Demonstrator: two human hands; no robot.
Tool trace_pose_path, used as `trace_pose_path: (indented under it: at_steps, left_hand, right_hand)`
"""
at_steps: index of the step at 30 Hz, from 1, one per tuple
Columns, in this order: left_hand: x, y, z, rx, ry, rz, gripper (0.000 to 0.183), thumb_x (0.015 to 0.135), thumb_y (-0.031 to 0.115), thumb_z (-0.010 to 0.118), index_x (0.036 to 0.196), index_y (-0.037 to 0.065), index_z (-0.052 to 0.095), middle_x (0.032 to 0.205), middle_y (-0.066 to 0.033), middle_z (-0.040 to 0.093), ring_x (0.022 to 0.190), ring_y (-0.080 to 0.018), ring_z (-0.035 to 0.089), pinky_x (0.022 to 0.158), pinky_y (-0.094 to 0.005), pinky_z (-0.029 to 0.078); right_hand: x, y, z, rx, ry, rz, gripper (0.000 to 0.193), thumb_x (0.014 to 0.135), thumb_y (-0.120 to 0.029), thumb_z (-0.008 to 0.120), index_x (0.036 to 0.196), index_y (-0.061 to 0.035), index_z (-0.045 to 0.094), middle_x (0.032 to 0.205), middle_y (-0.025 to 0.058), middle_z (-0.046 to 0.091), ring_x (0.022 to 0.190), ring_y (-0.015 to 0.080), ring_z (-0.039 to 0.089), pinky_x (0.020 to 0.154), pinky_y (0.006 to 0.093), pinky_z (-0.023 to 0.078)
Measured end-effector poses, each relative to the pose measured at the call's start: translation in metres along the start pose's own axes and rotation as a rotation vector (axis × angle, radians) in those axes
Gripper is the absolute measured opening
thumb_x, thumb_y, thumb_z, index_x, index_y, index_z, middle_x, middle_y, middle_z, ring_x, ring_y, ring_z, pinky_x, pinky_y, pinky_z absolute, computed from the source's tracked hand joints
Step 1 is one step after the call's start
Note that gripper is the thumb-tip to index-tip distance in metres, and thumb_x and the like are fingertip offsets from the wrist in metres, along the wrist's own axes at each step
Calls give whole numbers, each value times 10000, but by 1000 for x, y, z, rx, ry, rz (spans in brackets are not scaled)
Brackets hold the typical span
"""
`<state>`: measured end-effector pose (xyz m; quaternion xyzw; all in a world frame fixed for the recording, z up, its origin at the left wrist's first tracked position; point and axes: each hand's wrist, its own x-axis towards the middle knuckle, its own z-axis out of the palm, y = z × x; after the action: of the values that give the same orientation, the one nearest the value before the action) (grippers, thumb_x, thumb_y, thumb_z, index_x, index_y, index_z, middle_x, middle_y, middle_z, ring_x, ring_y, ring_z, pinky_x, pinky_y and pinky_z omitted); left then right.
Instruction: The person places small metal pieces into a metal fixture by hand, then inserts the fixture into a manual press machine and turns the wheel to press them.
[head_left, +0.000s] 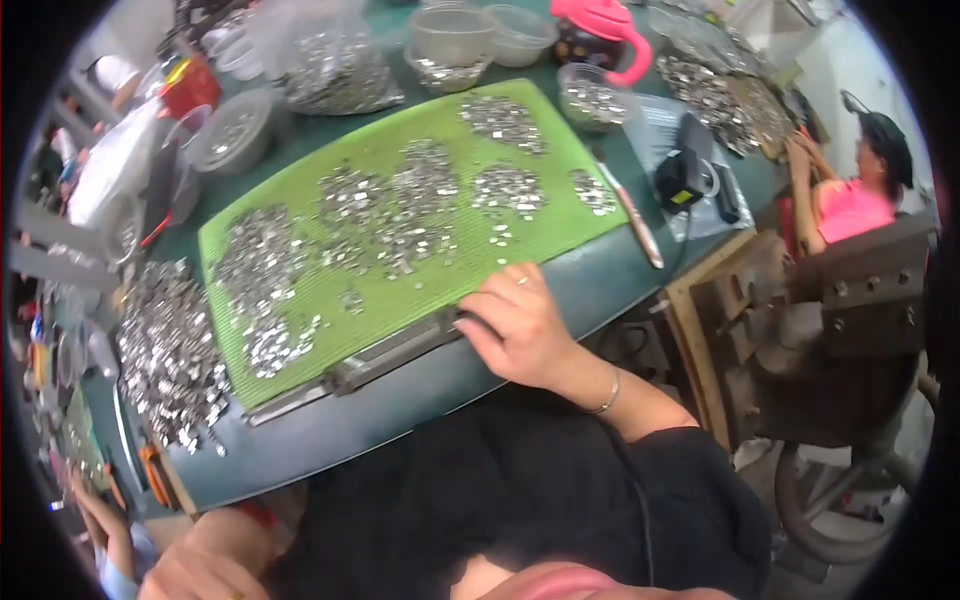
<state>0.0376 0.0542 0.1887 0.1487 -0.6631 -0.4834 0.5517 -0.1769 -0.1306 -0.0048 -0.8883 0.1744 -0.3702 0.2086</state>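
Observation:
My right hand (522, 328) is closed around the right end of a long dark metal bar (395, 352), its thumb and fingers pressed together there. The bar lies along the near edge of a green ribbed mat (350, 305). Several piles of small shiny metal pieces (425, 180) are spread over the mat, and a few loose pieces (350, 300) lie near the bar. Low at the left, my left hand (195, 572) is by my body, off the table; the picture's lower edge cuts it off and its fingers do not show clearly.
A large heap of metal pieces (172, 350) borders the mat's left side. Plastic tubs (455, 35), a filled clear bag (335, 75) and a pink-lidded jug (600, 35) stand behind. A knife (635, 220) and a black device (685, 180) lie right. Another person (860, 190) sits far right.

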Motion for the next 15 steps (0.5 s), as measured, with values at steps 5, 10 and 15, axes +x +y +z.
trace_pose_path:
  at_steps: [5, 10, 15]
  left_hand:
    - [-14, 22, -18, 381, -790, -193, 189, 929, 167, 587, 1038, 50, 688, 880, -18, 623, 698, -136, 567, 549, -245, 403]
    - [-34, -6, -18, 1001, -369, -626, 288, 824, 159, 754, 1070, 50, 653, 1000, -86, 660, 842, -280, 649, 693, -398, 496]
    - [-40, 3, -23, 290, 390, -171, 301, 888, 193, 723, 626, 58, 664, 607, -38, 637, 548, -222, 600, 799, -472, 508]
  right_hand:
    - [20, -13, -1, -35, -73, -57, 173, 732, -100, 749, 855, -48, 640, 817, 81, 555, 801, 287, 539, 756, 403, 399]
    - [46, -32, 24, 40, -114, -195, 176, 730, -99, 751, 858, -56, 638, 819, 75, 550, 803, 280, 531, 770, 405, 393]
    - [52, -36, 44, 40, -162, -208, 180, 726, -86, 754, 854, -48, 633, 813, 85, 562, 801, 294, 546, 787, 418, 396]
